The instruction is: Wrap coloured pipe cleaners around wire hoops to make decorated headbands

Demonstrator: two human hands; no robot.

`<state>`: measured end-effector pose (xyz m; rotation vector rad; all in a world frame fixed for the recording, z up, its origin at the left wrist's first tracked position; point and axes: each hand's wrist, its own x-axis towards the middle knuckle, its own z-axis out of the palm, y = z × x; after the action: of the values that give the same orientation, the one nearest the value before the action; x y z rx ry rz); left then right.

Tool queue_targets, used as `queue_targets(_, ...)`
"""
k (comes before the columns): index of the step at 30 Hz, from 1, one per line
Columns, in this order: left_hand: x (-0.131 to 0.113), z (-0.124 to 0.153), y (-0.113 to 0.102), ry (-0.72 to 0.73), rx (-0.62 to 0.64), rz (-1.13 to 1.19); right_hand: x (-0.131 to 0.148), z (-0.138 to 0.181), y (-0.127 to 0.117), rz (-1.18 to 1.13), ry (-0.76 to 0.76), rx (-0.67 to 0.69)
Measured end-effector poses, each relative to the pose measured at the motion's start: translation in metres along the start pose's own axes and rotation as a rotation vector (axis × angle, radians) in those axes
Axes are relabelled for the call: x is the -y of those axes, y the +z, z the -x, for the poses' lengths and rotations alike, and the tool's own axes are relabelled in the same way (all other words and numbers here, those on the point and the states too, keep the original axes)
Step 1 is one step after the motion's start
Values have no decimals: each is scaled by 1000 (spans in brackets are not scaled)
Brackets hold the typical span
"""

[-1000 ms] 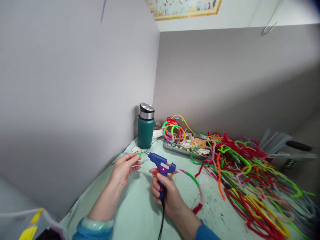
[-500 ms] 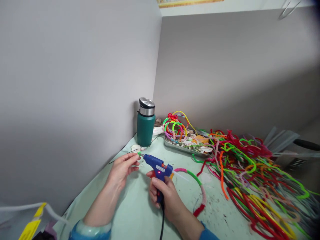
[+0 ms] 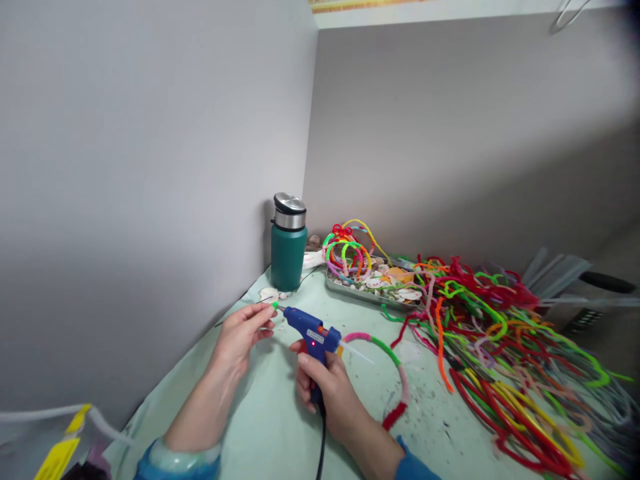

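My right hand (image 3: 325, 387) is wrapped round the handle of a blue hot glue gun (image 3: 306, 327), its small red light on and a clear glue stick (image 3: 360, 353) poking out of the back. The gun's nozzle points left and meets a small bright green piece (image 3: 275, 305), perhaps pipe cleaner, pinched between my left thumb and fingertips. My left hand (image 3: 245, 333) is closed on that piece above the cloth. Behind my right hand lies a ring (image 3: 387, 350) wrapped in pink, green and red pipe cleaner.
A green bottle (image 3: 289, 257) with a steel lid stands by the wall corner. Beside it, a metal tray (image 3: 365, 295) holds shells and colourful wrapped rings. A tangled heap of pipe cleaners (image 3: 500, 333) covers the right side. A black cord (image 3: 323, 440) trails from the gun.
The whole view has shifted slightly. Both hands keep their grips, with the nozzle still at the green piece.
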<state>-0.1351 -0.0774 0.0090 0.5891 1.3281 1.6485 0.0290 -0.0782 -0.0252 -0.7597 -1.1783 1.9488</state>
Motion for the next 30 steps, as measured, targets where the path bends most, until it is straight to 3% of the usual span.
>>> queue_targets(21, -2, 2, 0, 42, -30, -7, -4, -2, 1, 149, -23, -44)
queue_targets(24, -3, 1, -4, 54, -42, 33, 2, -4, 0, 340, -79, -56)
queue_targets(30, -21, 11, -17, 189, -120, 148, 18, -14, 16, 1135, -303, -8)
